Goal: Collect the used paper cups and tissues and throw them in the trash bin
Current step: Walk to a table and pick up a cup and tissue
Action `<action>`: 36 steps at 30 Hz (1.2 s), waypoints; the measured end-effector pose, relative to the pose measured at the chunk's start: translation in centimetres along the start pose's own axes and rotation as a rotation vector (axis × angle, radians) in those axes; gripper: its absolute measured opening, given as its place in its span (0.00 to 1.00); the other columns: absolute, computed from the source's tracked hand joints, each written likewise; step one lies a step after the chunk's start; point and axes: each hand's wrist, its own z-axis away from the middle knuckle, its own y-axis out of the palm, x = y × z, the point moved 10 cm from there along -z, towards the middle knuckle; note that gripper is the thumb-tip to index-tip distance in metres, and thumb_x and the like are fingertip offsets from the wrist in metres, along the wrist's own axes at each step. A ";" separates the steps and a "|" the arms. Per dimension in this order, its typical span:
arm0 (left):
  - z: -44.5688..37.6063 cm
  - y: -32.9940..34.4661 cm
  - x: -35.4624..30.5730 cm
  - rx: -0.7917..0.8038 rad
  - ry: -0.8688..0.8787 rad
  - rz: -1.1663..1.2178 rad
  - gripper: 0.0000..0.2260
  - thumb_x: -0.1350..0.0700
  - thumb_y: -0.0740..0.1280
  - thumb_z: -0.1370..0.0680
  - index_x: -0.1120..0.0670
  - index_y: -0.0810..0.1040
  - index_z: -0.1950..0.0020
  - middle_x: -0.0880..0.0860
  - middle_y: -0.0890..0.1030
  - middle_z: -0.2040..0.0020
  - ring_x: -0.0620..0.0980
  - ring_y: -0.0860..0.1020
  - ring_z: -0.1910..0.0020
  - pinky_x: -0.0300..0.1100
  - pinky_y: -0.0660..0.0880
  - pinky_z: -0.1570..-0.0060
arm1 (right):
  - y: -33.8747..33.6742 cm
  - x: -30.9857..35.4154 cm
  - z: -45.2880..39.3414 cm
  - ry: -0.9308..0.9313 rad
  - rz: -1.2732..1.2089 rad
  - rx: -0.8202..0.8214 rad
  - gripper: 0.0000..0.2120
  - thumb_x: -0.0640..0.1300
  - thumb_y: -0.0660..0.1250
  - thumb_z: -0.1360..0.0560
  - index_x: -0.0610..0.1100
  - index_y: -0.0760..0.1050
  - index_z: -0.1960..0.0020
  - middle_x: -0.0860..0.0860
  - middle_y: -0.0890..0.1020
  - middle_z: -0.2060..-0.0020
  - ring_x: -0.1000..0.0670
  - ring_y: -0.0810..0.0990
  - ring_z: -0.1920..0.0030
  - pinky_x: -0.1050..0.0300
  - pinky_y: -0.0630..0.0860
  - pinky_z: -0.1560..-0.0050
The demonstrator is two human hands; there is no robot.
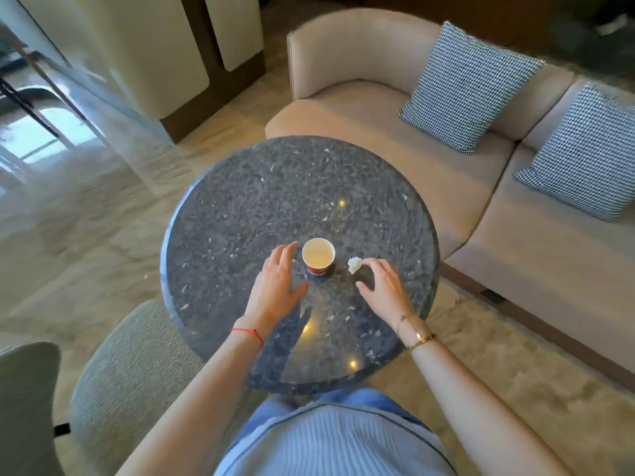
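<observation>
round dark speckled stone table: upright red paper cup with white inside near centre, crumpled white tissue just right of it. left hand beside cup, fingers straight, spread, holding nothing. right hand by the tissue, fingers loosely apart; contact unclear.

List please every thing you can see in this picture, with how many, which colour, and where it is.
paper cup: 1, red outside, pale inside, upright on the table near its middle
tissue: 1, white, crumpled, on the table right of the cup
table: 1, round, dark speckled stone, centre of view
sofa: 1, beige, behind and right of the table
cushions: 2, blue-and-white check, on the sofa
chair: 1, grey-green, lower left
left hand: 1, open, just left of the cup, red string at the wrist
right hand: 1, open, fingertips at the tissue, gold bracelets at the wrist
</observation>
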 end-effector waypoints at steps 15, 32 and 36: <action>-8.2 6.7 1.7 0.257 -0.041 -0.160 0.43 0.51 0.75 0.30 0.52 0.54 0.22 0.52 0.60 0.25 0.58 0.64 0.30 0.54 0.72 0.39 | 6.5 -3.4 -7.7 0.087 0.101 0.141 0.16 0.36 0.69 0.28 0.43 0.73 0.42 0.46 0.72 0.43 0.45 0.73 0.43 0.54 0.74 0.46; -6.9 4.5 0.9 0.207 -0.055 0.008 0.35 0.52 0.73 0.29 0.52 0.62 0.25 0.54 0.70 0.32 0.56 0.69 0.34 0.48 0.70 0.40 | 3.0 -4.0 -5.8 0.130 -0.094 -0.048 0.02 0.36 0.65 0.25 0.41 0.74 0.55 0.49 0.75 0.55 0.48 0.76 0.57 0.59 0.72 0.60; -4.8 2.9 0.2 0.187 -0.021 0.025 0.35 0.55 0.73 0.29 0.51 0.62 0.25 0.52 0.71 0.33 0.54 0.69 0.34 0.48 0.71 0.39 | 1.2 -3.6 -3.1 0.137 -0.165 -0.091 0.03 0.37 0.67 0.26 0.43 0.75 0.54 0.49 0.76 0.55 0.49 0.77 0.58 0.58 0.76 0.57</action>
